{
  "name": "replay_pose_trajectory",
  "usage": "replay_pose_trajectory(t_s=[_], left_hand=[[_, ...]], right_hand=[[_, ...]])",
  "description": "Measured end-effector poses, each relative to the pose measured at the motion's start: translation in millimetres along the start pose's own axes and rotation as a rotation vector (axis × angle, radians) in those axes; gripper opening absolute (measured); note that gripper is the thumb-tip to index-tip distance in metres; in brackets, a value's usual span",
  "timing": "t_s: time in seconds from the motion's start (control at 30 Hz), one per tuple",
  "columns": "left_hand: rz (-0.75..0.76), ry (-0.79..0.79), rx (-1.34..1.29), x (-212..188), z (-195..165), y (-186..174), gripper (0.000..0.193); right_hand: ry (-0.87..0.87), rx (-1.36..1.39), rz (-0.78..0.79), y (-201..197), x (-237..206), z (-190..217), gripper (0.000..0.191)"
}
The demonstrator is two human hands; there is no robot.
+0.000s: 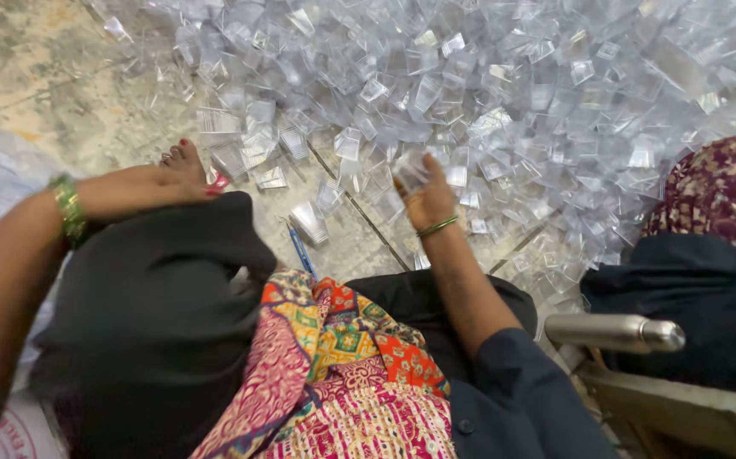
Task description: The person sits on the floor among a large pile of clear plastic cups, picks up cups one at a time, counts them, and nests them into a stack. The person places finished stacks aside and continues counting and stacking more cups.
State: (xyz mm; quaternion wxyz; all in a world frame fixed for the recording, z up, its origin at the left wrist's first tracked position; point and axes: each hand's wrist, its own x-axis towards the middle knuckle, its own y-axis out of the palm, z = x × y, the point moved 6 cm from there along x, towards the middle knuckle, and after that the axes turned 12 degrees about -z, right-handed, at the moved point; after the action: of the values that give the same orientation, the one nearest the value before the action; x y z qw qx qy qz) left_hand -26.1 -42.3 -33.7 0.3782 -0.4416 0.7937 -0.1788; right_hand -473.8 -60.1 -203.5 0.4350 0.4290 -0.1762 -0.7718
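1. Down at floor level, head view: you sit on the tiled floor point(62, 110) with a huge heap of clear plastic pieces point(504, 93) spread in front of you and running off the top and right edges.
2. Your right hand point(426, 197) is out at the near edge of the heap, fingers curled around one clear piece point(410, 177) pinched at the fingertips; a thin green bangle sits on that wrist.
3. Your left hand is not in view. The left forearm point(19, 255) lies along the left side with green bangles point(70, 211) at the wrist, and the hand itself is hidden behind your dark-clad knee, so you cannot tell whether it is open or holding anything.
4. Your bare foot point(182, 166) rests just beside the scattered strays at the heap's near-left edge.
5. A blue pen point(301, 251) lies on the tiles near one loose clear piece, between your knee and the right hand.
6. Progress, as a judgement: one piece in hand, the heap looks barely dented; no sorted or finished pile shows, so nearly all remains.
7. Right side: another person's patterned and dark clothing point(716, 195), and a steel bottle point(614, 331) lying on its side near it.
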Motion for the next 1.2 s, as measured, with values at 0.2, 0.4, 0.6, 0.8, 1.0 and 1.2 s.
replay_pose_trajectory(t_s=[0.2,0.4,0.6,0.8,1.0,1.2], left_hand=[[0.122,-0.073,0.404,124.8,-63.2,-2.4,0.097],[0.257,0.189,-0.744,160.9,-107.1,70.2,0.076],[0.093,-0.074,-0.624,200.0,-79.1,51.0,0.057],[-0.269,-0.114,-0.757,223.6,-70.2,-22.9,0.050],[-0.202,-0.206,-0.760,233.0,-81.3,8.4,0.059],[0.005,-0.356,-0.547,206.4,-58.2,59.2,0.070]], right_hand=[[-0.169,-0.349,0.085,77.1,-31.6,-68.1,0.035],[-0.594,-0.601,0.540,155.6,-85.1,-78.3,0.057],[-0.714,-0.788,0.562,152.0,-37.5,-48.0,0.070],[-0.867,-1.384,0.776,127.0,-3.1,-104.3,0.078],[-1.302,-1.949,0.975,115.2,-5.8,-161.4,0.073],[-0.822,-2.300,0.658,95.4,32.7,-112.2,0.063]])
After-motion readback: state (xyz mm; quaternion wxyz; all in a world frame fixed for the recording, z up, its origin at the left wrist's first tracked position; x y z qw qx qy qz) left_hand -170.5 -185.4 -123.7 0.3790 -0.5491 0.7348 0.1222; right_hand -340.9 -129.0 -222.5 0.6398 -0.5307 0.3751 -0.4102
